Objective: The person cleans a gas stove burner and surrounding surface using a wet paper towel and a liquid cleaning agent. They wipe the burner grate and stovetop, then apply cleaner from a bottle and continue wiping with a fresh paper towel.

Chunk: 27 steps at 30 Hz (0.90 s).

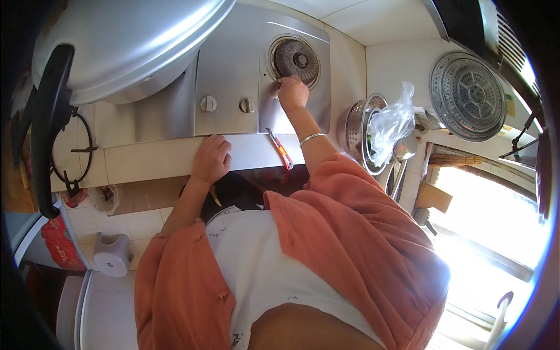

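Observation:
My right hand (293, 94) reaches to the near rim of a round gas burner (299, 59) set in the stainless-steel stovetop (230, 65). Its thumb and fingers are pinched together at the burner ring; whether something small is between them is too hidden to tell. A metal bangle (312, 138) circles that wrist. My left hand (212, 158) rests with curled fingers on the white counter edge (148, 162), and nothing shows in it. Between my two arms a red utility knife (280, 150) lies with its tip towards the stovetop. Two control knobs (208, 104) stand left of the burner.
A big metal pot (131, 48) with a black handle (54, 131) fills the upper left. At right are a perforated steel basket (355, 124), a clear plastic bag (393, 124) and a hanging steamer plate (468, 96). A grey stool (111, 253) stands on the floor.

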### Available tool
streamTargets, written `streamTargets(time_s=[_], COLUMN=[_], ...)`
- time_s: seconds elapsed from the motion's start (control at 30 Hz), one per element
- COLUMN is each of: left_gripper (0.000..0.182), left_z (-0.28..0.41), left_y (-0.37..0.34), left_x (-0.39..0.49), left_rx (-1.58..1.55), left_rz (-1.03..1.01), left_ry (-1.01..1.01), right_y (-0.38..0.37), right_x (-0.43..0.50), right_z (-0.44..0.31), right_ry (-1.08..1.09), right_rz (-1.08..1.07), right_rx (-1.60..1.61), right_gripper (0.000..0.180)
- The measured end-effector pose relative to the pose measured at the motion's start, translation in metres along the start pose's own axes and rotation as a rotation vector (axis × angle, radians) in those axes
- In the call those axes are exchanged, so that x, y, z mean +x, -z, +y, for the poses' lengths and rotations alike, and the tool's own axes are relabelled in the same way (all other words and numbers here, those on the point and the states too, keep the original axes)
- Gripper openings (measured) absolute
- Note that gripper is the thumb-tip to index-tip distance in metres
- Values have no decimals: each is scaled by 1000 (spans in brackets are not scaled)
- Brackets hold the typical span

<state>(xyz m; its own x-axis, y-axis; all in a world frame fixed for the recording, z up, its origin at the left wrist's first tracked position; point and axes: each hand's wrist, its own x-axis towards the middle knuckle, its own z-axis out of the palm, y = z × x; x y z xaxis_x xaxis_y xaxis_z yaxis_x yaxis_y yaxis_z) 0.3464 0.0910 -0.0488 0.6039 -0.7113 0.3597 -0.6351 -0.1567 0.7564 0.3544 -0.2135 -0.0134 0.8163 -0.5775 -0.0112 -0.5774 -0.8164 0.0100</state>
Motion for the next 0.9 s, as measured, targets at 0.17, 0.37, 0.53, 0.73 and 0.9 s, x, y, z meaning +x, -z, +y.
streamTargets(time_s=[0.17,0.37,0.53,0.73,0.9], left_gripper=[16,14,16,15,15], left_z=[2,1,-1,-2,0], left_y=[1,3,3,3,2], left_x=[1,1,-2,-2,-1], left_rx=[-38,-45,-17,-5,-2], left_rz=[-14,-4,-57,-52,-50], left_ry=[0,-3,12,6,4], right_y=[-7,-3,0,2,1], right_x=[11,28,31,12,22], right_z=[-13,-32,-13,-1,-12], right_ry=[-63,-188,-142,-109,-74], right_rz=[69,8,50,64,-3], right_rx=[-7,25,266,287,73], right_gripper=[16,17,19,19,16])
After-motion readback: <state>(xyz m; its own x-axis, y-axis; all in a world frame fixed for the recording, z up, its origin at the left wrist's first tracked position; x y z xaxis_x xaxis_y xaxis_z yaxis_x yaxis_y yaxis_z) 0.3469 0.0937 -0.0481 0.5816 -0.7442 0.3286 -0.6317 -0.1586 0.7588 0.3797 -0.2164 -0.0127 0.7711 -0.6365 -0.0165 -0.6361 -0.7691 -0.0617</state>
